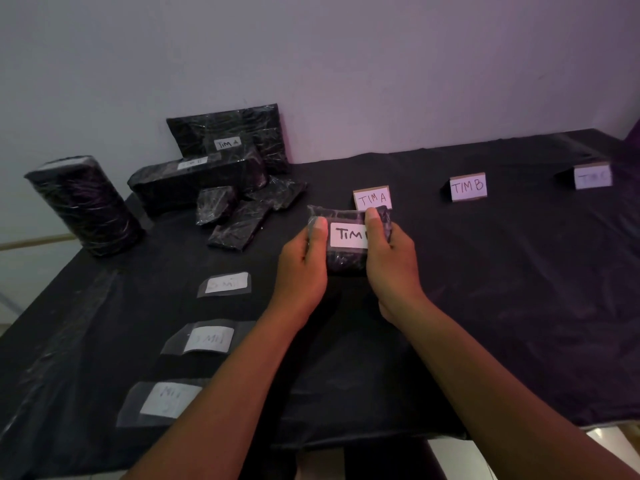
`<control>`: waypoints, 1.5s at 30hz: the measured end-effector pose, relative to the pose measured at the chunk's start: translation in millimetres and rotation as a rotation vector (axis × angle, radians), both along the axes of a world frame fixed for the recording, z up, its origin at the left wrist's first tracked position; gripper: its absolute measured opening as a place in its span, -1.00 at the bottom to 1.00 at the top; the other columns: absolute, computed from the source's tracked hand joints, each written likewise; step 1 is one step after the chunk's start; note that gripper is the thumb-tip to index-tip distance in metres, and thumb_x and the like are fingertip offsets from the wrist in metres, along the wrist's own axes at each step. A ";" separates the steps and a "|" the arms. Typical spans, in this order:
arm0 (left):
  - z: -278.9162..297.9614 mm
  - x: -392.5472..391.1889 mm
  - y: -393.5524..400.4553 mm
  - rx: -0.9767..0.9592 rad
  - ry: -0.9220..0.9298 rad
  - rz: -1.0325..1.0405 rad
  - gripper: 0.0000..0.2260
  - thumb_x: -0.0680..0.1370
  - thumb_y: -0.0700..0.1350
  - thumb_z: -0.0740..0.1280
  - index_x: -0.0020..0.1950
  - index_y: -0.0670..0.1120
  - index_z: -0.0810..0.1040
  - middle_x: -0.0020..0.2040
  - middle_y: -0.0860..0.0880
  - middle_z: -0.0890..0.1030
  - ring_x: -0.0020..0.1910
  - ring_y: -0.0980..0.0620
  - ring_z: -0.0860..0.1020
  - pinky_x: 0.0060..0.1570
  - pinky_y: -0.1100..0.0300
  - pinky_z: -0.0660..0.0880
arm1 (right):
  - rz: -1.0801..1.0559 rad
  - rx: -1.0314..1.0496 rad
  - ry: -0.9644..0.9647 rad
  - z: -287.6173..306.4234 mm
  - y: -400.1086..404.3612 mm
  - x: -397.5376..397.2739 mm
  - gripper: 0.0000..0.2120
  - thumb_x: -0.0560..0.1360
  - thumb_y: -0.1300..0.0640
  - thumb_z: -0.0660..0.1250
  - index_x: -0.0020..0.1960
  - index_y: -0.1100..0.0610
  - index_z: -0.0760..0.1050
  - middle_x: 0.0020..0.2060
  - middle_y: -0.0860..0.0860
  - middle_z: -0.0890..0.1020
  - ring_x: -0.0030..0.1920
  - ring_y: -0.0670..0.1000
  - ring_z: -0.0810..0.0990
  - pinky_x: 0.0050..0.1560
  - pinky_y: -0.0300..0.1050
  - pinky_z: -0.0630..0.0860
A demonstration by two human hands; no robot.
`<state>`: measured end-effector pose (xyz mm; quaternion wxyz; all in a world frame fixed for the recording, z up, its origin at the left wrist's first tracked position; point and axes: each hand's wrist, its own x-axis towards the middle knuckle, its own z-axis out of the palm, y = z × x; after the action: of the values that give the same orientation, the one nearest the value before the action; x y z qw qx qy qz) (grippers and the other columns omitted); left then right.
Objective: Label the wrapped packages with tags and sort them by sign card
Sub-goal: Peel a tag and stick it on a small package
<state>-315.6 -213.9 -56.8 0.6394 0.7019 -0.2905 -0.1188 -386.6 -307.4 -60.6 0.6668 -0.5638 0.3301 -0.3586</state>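
Nearest the camera, three loose tags lay in a column on the left of the black-covered surface (485, 306): the near tag (166, 400), the middle tag (207, 339) and the far tag (227, 283). Each sat face-up under a clear film, its writing too faint to read.

Both forearms reached forward to a small wrapped package (348, 237) held just above the surface at centre. The left hand (303, 268) was closed on the package's left end, thumb laid on top. The right hand (389, 261) was closed on the right end, its thumb pressing the right edge of a white label (348, 235) reading "TIM"; the final letter was hidden under that thumb.

The step in hand appeared to be fixing the label down, with sorting not yet begun for this package. It sat just in front of sign A (373, 198). Sign B (468, 186) stood to the right, and a third sign (593, 177), illegible, stood well beyond.

The next move would call for lifting the thumb, reading the letter, and setting the package by the matching sign.

Remaining packages (221, 181) were heaped at the far left, beside a wrapped cylinder (86, 206); one at the back already bore a "TIM A" label.
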 end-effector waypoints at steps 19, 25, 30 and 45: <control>-14.5 -4.1 8.7 0.003 -0.049 0.019 -0.69 0.73 -0.01 0.13 0.11 -0.03 0.67 -0.03 0.05 0.74 0.00 0.16 0.68 0.05 0.22 0.58 | 0.002 0.080 0.062 -5.2 0.0 2.9 -0.64 0.65 -0.16 0.23 0.04 0.12 0.60 -0.10 0.05 0.74 -0.06 0.03 0.74 -0.02 0.01 0.69; 2.4 -1.0 1.6 -0.062 0.324 0.018 -0.58 0.70 0.14 0.13 0.03 -0.06 0.71 -0.04 -0.04 0.75 0.02 0.00 0.71 0.15 -0.04 0.61 | -0.041 -0.126 0.108 -4.9 -0.5 1.0 -0.66 0.62 -0.21 0.22 -0.05 0.04 0.57 -0.16 -0.01 0.71 -0.13 -0.08 0.71 -0.06 0.03 0.68; 5.2 1.7 -1.4 0.077 0.089 0.146 -0.68 0.59 0.18 0.35 -0.10 -0.05 0.67 -0.18 0.02 0.73 -0.16 0.08 0.70 -0.09 0.07 0.63 | -0.007 -0.207 0.093 -3.2 6.0 0.9 -0.70 0.65 -0.14 0.23 -0.06 0.06 0.54 -0.25 -0.07 0.67 -0.32 -0.26 0.64 -0.32 -0.31 0.51; 11.8 25.1 33.0 0.037 0.059 0.230 -0.55 0.72 0.11 0.09 -0.19 0.05 0.66 -0.24 0.20 0.71 -0.15 0.29 0.66 -0.07 0.29 0.51 | 0.132 -0.202 0.186 8.6 25.4 21.0 -0.53 0.70 -0.19 -0.01 0.03 0.07 0.57 -0.09 0.01 0.69 -0.05 -0.04 0.65 0.04 0.00 0.59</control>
<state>-290.5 -181.0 -45.1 0.6441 0.7384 -0.1870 -0.0704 -365.5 -282.1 -52.1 0.5952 -0.6794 0.3148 -0.2917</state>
